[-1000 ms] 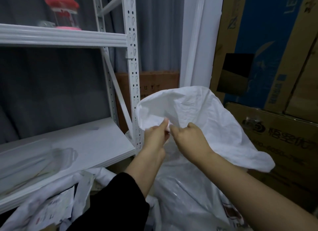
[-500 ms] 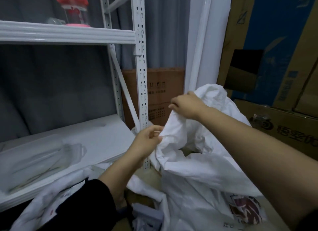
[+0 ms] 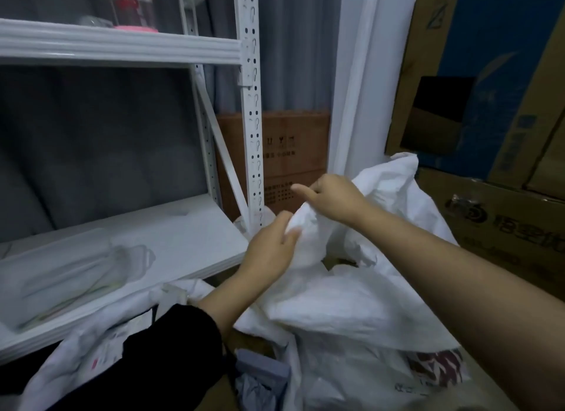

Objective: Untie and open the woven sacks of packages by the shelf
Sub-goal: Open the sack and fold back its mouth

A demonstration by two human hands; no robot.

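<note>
Beside the shelf | left hand and right hand pinch the woven sack mouth | no tie visible, mouth parting | full opening left

Both hands, left hand and right hand, grip the white sack.

Left hand and right hand both curled, gripping, close together.

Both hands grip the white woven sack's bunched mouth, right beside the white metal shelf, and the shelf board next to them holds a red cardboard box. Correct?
Not quite. The head view shows a clear plastic container on that board of the white metal shelf, not a red box. Left hand and right hand do grip the white woven sack.
</note>
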